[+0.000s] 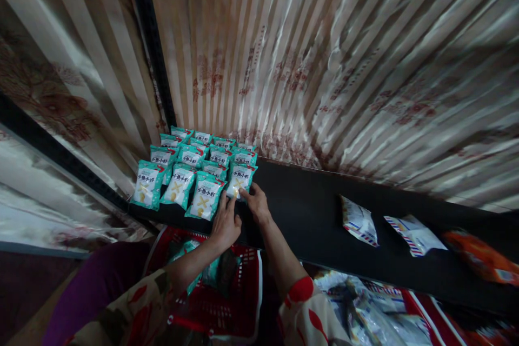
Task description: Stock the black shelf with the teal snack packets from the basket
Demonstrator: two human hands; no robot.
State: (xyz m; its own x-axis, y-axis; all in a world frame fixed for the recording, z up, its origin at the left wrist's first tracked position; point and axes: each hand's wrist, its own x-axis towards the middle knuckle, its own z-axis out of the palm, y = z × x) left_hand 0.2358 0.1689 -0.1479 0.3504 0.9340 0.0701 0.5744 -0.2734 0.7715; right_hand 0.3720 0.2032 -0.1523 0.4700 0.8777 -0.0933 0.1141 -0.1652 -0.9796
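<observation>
left hand, right hand touching teal packet

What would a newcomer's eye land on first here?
Likely the rows of teal-and-white packets at the left end of the black shelf, with the left hand and right hand at the front row's rightmost packet. Then the red basket below, and the orange packet at the far right.

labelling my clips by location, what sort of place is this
Probably a small shop or a stockroom, though the view can't settle which. The long black shelf, the rows of matching snack bags and the red basket with green bags in it suggest so.
</observation>
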